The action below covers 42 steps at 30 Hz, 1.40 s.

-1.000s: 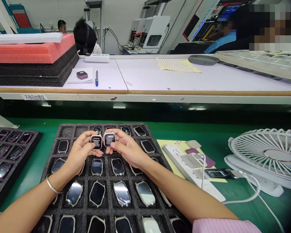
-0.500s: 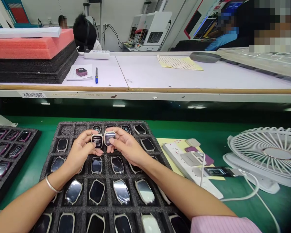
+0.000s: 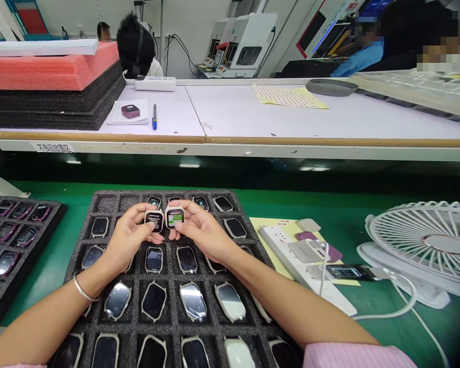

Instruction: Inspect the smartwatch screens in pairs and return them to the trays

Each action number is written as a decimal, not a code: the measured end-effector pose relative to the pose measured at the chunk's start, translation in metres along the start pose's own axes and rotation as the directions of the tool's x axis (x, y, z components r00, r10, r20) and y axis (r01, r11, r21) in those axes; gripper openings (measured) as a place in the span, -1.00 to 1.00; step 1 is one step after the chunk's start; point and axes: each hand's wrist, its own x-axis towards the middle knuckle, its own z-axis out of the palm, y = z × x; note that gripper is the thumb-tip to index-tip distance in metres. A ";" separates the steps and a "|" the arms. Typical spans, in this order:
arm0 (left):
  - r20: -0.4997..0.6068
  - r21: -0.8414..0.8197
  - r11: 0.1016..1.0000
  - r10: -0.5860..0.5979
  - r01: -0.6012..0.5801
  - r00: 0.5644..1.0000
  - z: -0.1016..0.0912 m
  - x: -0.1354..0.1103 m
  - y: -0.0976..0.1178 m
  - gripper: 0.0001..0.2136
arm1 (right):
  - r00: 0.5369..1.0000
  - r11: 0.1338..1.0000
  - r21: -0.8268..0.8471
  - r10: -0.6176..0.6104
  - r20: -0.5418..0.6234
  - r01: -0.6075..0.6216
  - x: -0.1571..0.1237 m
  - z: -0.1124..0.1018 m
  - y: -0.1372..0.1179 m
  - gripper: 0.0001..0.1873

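My left hand [image 3: 128, 237] pinches a small white-rimmed watch body [image 3: 154, 220] with a dark lit screen. My right hand [image 3: 201, 230] holds a second watch body [image 3: 174, 216] whose screen shows green and white. Both are held side by side, screens up, above the far half of a black foam tray [image 3: 168, 278]. The tray's cells hold several more watch bodies with dark screens. A silver bangle sits on my left wrist, and a pink sleeve covers my right upper arm.
A second black tray [image 3: 11, 240] of purple-rimmed watch bodies lies at the left. To the right lie a white power strip [image 3: 302, 266] on yellow paper and a white fan [image 3: 425, 245] lying flat. A raised white shelf [image 3: 253, 117] carries foam stacks, a pen and sticker sheets. Other people sit beyond.
The screen of the watch body in my right hand has changed from dark with text to green and white. Both hands stay in nearly the same place.
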 end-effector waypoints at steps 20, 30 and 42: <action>0.040 -0.034 0.998 -0.057 0.059 0.998 0.001 -0.004 0.004 -0.71 | 0.993 0.997 0.039 0.076 -0.087 -0.073 0.000 0.003 -0.005 -0.67; 0.056 -0.046 0.997 -0.051 0.054 0.997 0.001 -0.005 0.005 -0.73 | 0.996 0.999 0.014 0.038 -0.079 -0.037 0.000 0.003 -0.004 -0.67; 0.028 -0.049 0.997 -0.050 0.052 0.998 0.001 -0.004 0.006 -0.70 | 0.999 0.999 0.016 0.039 -0.030 -0.038 -0.002 0.002 -0.004 -0.67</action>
